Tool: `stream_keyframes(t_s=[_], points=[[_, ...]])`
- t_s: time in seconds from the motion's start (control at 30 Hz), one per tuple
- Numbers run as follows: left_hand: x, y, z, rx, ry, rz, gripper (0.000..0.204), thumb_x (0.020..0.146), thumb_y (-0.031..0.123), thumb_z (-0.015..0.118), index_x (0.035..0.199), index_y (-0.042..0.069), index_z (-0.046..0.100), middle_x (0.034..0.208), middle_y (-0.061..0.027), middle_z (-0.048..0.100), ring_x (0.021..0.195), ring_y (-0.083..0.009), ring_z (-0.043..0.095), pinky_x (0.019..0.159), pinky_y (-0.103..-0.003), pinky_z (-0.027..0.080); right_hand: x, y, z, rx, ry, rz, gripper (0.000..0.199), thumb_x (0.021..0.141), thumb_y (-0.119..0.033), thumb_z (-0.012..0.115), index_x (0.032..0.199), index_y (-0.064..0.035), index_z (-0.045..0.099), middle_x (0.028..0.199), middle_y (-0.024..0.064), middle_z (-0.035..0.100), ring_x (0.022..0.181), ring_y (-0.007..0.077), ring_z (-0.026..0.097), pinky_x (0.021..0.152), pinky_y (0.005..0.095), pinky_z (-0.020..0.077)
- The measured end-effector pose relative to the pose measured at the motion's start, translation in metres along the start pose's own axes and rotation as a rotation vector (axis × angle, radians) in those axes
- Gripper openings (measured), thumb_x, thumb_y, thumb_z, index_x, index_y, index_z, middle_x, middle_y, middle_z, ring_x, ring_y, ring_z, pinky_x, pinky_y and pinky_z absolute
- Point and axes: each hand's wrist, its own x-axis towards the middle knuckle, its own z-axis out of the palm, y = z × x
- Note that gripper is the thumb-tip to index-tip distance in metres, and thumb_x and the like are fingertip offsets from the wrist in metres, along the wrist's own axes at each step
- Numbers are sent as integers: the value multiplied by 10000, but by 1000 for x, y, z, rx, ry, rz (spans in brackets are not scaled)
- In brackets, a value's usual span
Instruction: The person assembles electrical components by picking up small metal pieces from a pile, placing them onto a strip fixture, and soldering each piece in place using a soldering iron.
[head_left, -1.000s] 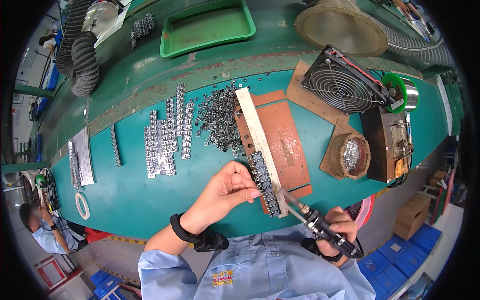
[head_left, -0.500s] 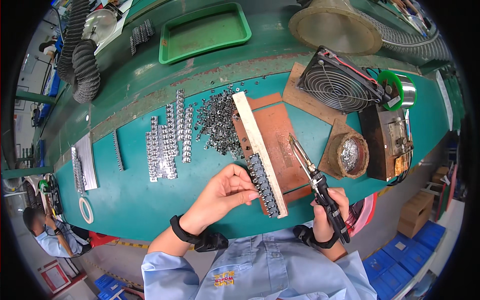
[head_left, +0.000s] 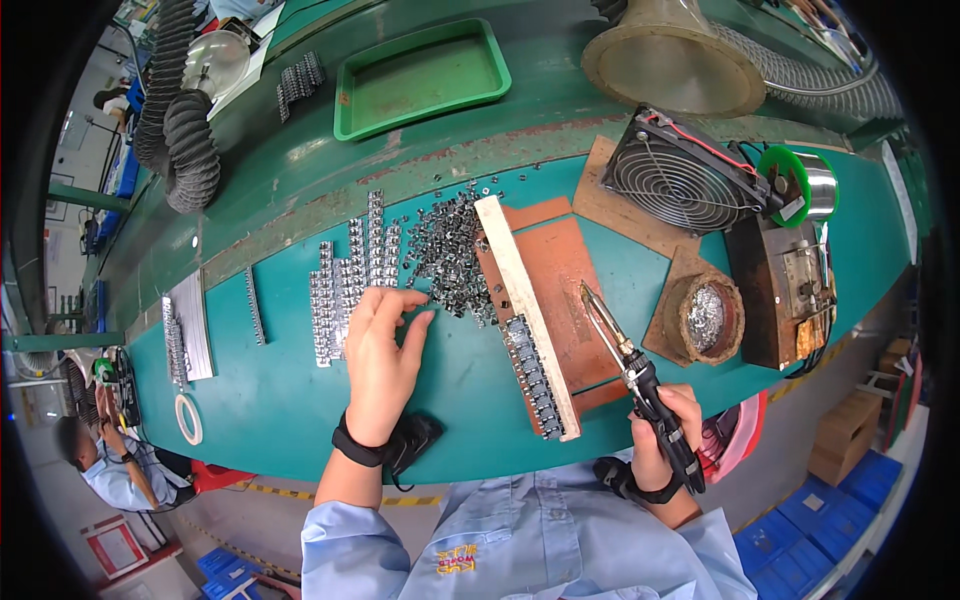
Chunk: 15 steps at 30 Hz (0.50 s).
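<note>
My left hand (head_left: pixel 384 355) hovers over the mat with thumb and fingers apart, and nothing shows between them. It is by the near edge of a heap of small metal parts (head_left: pixel 445 245) and partly covers the silver strips of parts (head_left: pixel 325 310). In my right hand (head_left: pixel 668 430) is a soldering iron (head_left: pixel 645 385), its tip over a reddish-brown board (head_left: pixel 550 265). A pale wooden bar (head_left: pixel 518 280) lies along that board. Against the bar's left side, at the near end, sits a row of dark components with metal parts (head_left: pixel 535 380).
Right of the board are a round pot of silvery material (head_left: pixel 705 318), a fan (head_left: pixel 685 170), a solder reel (head_left: pixel 815 185) and a brown box (head_left: pixel 765 290). A green tray (head_left: pixel 425 85) and a funnel-shaped hood (head_left: pixel 675 60) stand at the back. A tape ring (head_left: pixel 188 420) lies left.
My left hand has left the row of components and moved left and away from me, toward the heap, its fingers spreading. My right hand keeps the soldering iron in nearly the same place.
</note>
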Motion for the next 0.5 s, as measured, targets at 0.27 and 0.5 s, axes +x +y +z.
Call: stream_keyframes(t_s=[0.27,0.5], points=[[2,-4,1,200,7,81,160,689,8,651,826,31,573,745,-53,527,603,-189,461,620,-296,376,-1,2,-2,-63,-88,-50,375,787,-165,609,1083,-15,435,846,104,485,686,149,486,624,257,408],[-7,18,-9,-297,-228,-184,98,757,19,624,833,11,563,828,-44,595,706,-100,530,633,-232,410,3,-4,2,-37,8,-8,345,694,-26,656,1006,2,512,811,133,583,691,211,554,637,298,453]])
